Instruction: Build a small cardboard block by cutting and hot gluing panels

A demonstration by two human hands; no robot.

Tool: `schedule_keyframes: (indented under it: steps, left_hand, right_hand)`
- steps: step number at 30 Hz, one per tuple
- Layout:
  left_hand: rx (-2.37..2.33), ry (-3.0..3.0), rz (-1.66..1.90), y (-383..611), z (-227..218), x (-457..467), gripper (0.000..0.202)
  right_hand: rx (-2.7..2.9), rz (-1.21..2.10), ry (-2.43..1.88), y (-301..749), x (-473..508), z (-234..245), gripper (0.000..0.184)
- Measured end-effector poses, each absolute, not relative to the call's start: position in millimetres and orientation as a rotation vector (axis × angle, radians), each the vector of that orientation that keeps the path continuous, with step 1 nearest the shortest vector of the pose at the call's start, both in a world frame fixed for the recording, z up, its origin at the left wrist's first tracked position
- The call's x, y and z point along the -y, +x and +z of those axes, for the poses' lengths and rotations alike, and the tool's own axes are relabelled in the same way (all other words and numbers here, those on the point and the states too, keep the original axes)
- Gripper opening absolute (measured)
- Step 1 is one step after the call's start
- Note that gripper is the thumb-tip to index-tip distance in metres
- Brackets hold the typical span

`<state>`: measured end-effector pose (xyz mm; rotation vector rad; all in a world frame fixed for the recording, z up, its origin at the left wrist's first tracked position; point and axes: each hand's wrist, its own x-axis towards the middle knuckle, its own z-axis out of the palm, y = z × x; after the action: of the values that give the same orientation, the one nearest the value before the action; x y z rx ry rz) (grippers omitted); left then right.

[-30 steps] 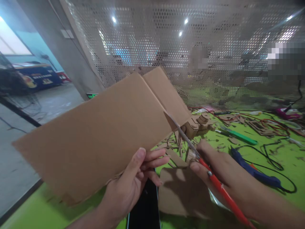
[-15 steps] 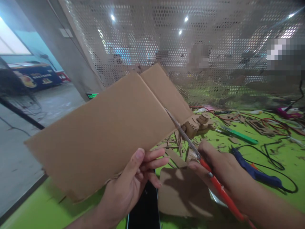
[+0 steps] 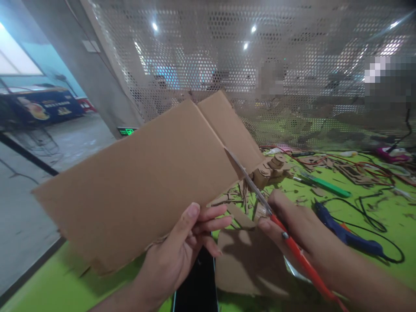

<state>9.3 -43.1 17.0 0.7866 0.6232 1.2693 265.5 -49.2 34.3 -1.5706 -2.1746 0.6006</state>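
Observation:
A large brown cardboard sheet point(image 3: 136, 177) is held up at a slant over the table. My left hand point(image 3: 182, 242) grips its lower edge, thumb on the near face and the other fingers behind or past the edge. A narrower flap point(image 3: 229, 125) of the same cardboard continues beyond a crease or slit at the right. My right hand point(image 3: 292, 225) is closed around red-handled scissors point(image 3: 300, 260). Their blades reach up-left along that line, with the cardboard edge at the blades. Another cardboard piece point(image 3: 250, 264) lies below, in shadow.
A blue glue gun point(image 3: 349, 236) with a black cord and a green utility knife point(image 3: 328, 185) lie at the right. Cardboard scraps litter the green table point(image 3: 393, 225). A small cardboard model point(image 3: 271, 169) stands behind the blades. A black flat device point(image 3: 196, 281) lies beneath my left hand. A perforated metal screen point(image 3: 201, 39) rises behind.
The flap's upper end has shifted slightly right and down, and the line beside it looks a little wider. Both hands stay almost where they were.

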Motion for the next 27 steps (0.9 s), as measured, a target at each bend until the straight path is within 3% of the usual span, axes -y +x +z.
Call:
schedule_keyframes:
  steps: [13,17,19,22,27]
  left_hand:
    - [-0.695,0.631,1.312,11,31,36,0.022]
    - [-0.858,0.457,1.451,2,45,24,0.054]
    - [-0.840,0.525,1.529,-6,50,16,0.059]
    - [-0.813,0.637,1.530,-17,51,7,0.054]
    - [-0.788,0.809,1.504,-27,43,6,0.042]
  right_hand:
    - [2.228,0.558,-1.571,262,55,61,0.045]
    - [2.241,0.672,-1.580,272,60,71,0.048]
    - [2.283,0.715,-1.585,284,59,74,0.044]
    - [2.310,0.696,-1.558,305,50,80,0.040]
    - [2.265,0.598,-1.434,331,32,88,0.053]
